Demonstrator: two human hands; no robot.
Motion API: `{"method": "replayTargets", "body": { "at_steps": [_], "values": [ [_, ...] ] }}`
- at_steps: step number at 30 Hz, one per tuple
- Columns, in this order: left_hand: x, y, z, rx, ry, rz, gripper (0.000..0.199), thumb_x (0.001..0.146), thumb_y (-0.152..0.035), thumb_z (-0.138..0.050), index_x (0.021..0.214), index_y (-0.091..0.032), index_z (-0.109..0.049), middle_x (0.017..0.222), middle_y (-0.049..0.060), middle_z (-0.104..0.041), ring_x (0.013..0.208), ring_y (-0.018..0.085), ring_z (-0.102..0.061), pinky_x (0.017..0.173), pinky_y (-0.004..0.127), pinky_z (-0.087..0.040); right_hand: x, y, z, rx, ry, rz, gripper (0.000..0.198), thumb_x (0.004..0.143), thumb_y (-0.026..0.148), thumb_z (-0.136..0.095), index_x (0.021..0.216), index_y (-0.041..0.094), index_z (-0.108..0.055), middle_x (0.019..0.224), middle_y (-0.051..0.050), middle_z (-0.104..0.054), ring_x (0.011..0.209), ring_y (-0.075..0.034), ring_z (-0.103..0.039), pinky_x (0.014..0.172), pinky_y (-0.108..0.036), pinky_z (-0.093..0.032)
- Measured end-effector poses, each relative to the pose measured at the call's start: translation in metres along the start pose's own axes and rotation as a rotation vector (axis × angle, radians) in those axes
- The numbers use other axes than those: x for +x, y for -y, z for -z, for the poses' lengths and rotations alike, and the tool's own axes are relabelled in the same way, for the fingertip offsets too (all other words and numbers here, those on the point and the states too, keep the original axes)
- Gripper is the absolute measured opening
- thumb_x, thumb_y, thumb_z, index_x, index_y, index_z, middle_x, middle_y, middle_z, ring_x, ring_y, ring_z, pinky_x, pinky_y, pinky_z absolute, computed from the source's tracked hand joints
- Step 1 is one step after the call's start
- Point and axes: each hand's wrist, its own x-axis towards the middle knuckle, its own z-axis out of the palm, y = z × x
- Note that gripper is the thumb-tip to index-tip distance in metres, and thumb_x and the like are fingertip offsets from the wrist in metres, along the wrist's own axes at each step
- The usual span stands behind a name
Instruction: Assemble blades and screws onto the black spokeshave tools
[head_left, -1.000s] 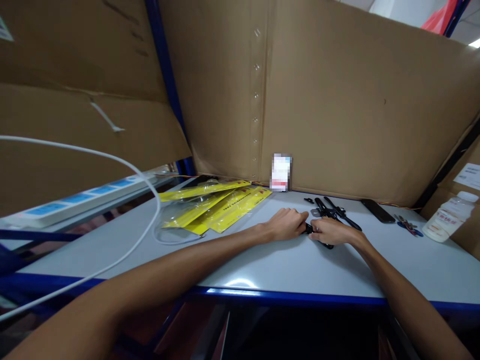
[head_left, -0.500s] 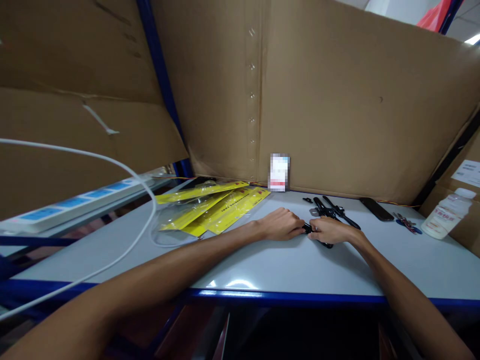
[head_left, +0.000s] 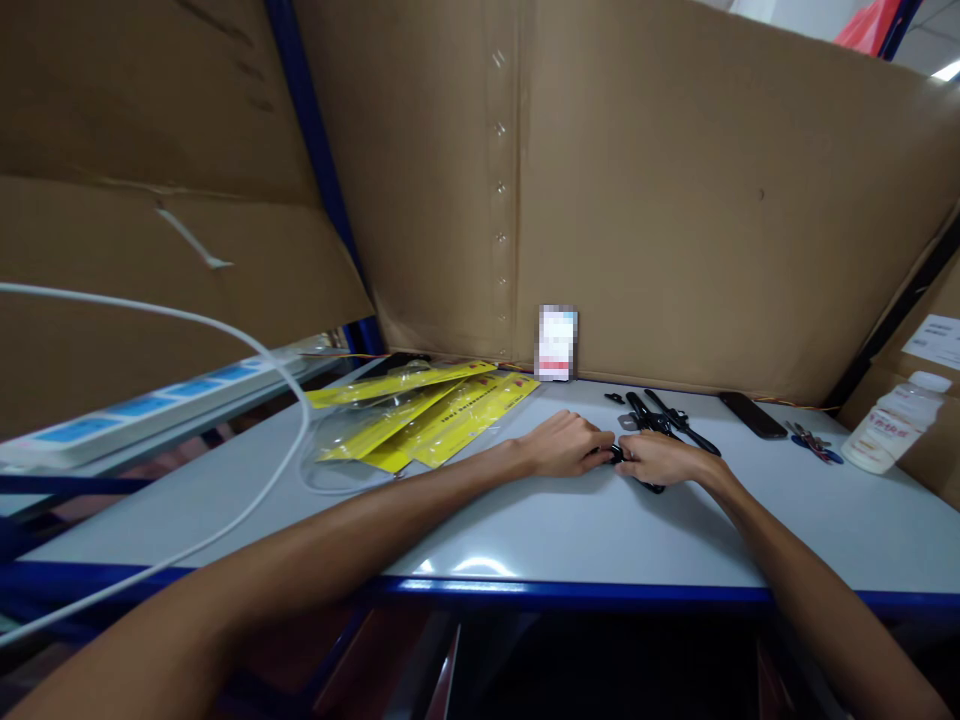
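The 2 hands pinch a small black piece over the table.

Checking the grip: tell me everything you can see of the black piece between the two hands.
The black piece shows as a small shiny bit, perhaps plastic, between the left hand and right hand, both gripping it over the pale table. The hands hide its ends, so its full shape, and whether it joins the black part below the right hand, can't be told.

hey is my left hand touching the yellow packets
No, your left hand holds a black piece, and the yellow packets lie apart from it.
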Motion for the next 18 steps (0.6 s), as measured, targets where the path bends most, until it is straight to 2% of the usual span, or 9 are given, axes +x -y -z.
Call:
{"method": "replayTargets", "body": {
  "at_steps": [4, 8, 13, 18],
  "values": [
    [-0.003, 0.003, -0.002, 0.053, -0.003, 0.012, 0.03, 0.102, -0.037, -0.046, 0.092, -0.018, -0.066, 0.079, 0.008, -0.073, 0.062, 0.019, -0.062, 0.058, 0.031, -0.034, 0.0, -0.002, -0.002, 0.02, -0.006, 0.001, 0.02, 0.095, 0.031, -0.053, 0.088, 0.015, -0.062, 0.076, -0.007, -0.066, 0.064, -0.018, -0.058, 0.059, -0.028, -0.036],
    [-0.004, 0.002, -0.006, 0.034, -0.024, -0.025, 0.03, 0.1, -0.033, -0.047, 0.083, -0.018, -0.066, 0.074, 0.006, -0.072, 0.059, 0.017, -0.061, 0.056, 0.031, -0.031, 0.001, -0.003, -0.002, 0.014, -0.009, -0.01, 0.02, 0.095, 0.033, -0.053, 0.091, 0.015, -0.062, 0.076, -0.006, -0.066, 0.063, -0.018, -0.059, 0.059, -0.027, -0.037],
    [-0.003, 0.0, -0.01, -0.045, -0.076, -0.088, 0.022, 0.098, -0.025, -0.046, 0.095, -0.02, -0.068, 0.078, 0.003, -0.074, 0.06, 0.016, -0.061, 0.057, 0.03, -0.032, 0.0, -0.002, -0.001, 0.007, 0.009, -0.009, 0.018, 0.094, 0.03, -0.053, 0.092, 0.015, -0.062, 0.076, -0.007, -0.066, 0.063, -0.018, -0.059, 0.06, -0.028, -0.038],
    [-0.001, 0.006, -0.01, -0.012, -0.083, -0.049, 0.026, 0.102, -0.028, -0.043, 0.096, -0.019, -0.067, 0.072, 0.004, -0.071, 0.057, 0.016, -0.058, 0.055, 0.031, -0.029, -0.001, -0.002, -0.001, 0.018, -0.011, -0.012, 0.02, 0.094, 0.032, -0.051, 0.092, 0.015, -0.061, 0.076, -0.007, -0.065, 0.063, -0.018, -0.058, 0.059, -0.029, -0.037]
  ]
}}
